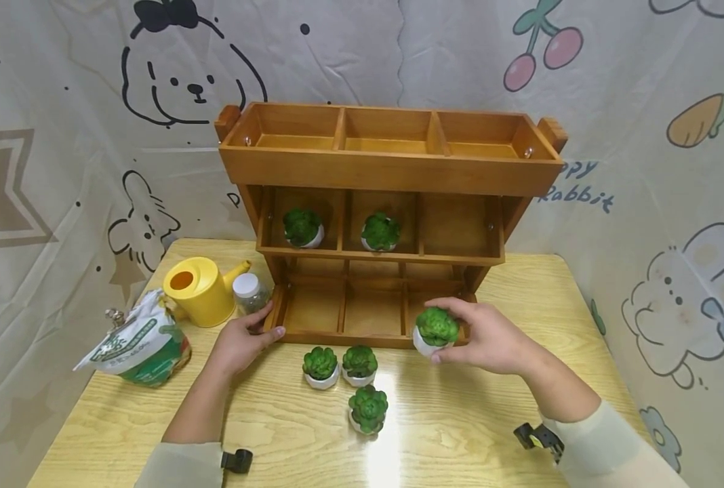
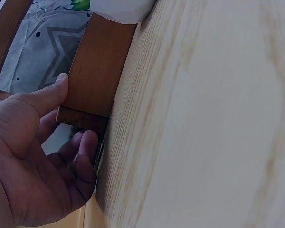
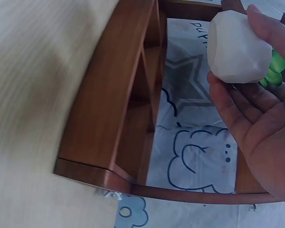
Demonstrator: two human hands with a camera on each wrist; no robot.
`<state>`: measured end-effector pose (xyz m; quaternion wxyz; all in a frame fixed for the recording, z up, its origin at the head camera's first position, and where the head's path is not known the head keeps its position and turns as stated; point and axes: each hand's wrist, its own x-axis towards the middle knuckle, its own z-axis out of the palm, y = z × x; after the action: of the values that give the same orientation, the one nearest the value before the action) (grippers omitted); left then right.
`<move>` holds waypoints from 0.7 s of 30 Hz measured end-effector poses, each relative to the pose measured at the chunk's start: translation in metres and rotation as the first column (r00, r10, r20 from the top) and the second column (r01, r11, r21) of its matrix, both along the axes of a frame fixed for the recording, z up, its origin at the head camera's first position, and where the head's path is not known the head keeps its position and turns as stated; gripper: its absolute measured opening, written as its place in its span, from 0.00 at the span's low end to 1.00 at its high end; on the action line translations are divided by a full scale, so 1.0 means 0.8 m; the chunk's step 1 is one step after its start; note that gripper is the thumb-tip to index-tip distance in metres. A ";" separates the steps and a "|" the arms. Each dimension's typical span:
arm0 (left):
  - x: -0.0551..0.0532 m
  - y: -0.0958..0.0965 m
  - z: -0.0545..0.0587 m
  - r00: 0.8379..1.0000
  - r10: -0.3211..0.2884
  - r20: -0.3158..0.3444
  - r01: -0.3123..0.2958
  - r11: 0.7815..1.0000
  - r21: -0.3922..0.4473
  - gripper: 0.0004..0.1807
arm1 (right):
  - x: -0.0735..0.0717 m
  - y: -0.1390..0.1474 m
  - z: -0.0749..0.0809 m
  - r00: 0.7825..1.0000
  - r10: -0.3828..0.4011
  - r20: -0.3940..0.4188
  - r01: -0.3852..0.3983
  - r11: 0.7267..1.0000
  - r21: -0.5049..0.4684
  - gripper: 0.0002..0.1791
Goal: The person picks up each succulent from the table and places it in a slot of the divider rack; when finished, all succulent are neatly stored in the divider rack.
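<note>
Currently | right fingers [image 1: 459, 307] pinch potted plant [image 1: 437, 328] | left fingers [image 1: 259, 316] grip shelf [image 1: 392, 173] | lower fingertips [image 2: 89, 140]: left wrist only

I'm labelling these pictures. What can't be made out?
Head: floor of the bottom-right compartment, partly behind the held plant and right grip.
Head: fine print on the bag, too small.
Left wrist: what the pale object is, cut off by the top edge.
Right wrist: most of the leaves, behind the white pot.
</note>
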<state>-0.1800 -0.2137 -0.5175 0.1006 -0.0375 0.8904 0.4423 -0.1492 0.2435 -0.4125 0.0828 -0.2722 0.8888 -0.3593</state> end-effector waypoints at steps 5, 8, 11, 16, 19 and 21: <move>0.000 -0.001 -0.001 1.000 -0.003 -0.003 0.003 1.000 0.004 0.43 | -0.003 0.002 0.013 0.999 -0.014 -0.043 0.015 1.000 0.014 0.45; 0.000 -0.001 -0.001 1.000 -0.001 -0.006 0.001 1.000 0.006 0.42 | -0.006 0.005 0.020 0.998 -0.022 -0.064 0.023 1.000 0.007 0.45; 0.000 0.000 -0.001 1.000 0.000 -0.009 0.000 1.000 0.008 0.41 | -0.007 0.008 0.026 0.996 -0.036 -0.080 0.037 0.999 0.003 0.44; 0.000 0.000 0.000 1.000 0.002 0.000 -0.002 1.000 0.010 0.40 | -0.011 0.011 0.037 0.994 -0.046 -0.096 0.046 0.999 -0.003 0.44; 0.000 0.000 0.000 1.000 0.002 0.004 -0.002 1.000 0.011 0.41 | -0.014 0.012 0.044 0.994 -0.050 -0.101 0.050 0.999 -0.006 0.44; 0.000 0.000 0.000 1.000 0.001 0.000 -0.001 1.000 0.009 0.41 | -0.018 0.013 0.048 0.993 -0.057 -0.106 0.056 0.998 -0.012 0.44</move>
<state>-0.1799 -0.2140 -0.5172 0.1006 -0.0377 0.8883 0.4464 -0.1635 0.2537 -0.3743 0.0238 -0.2659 0.8977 -0.3506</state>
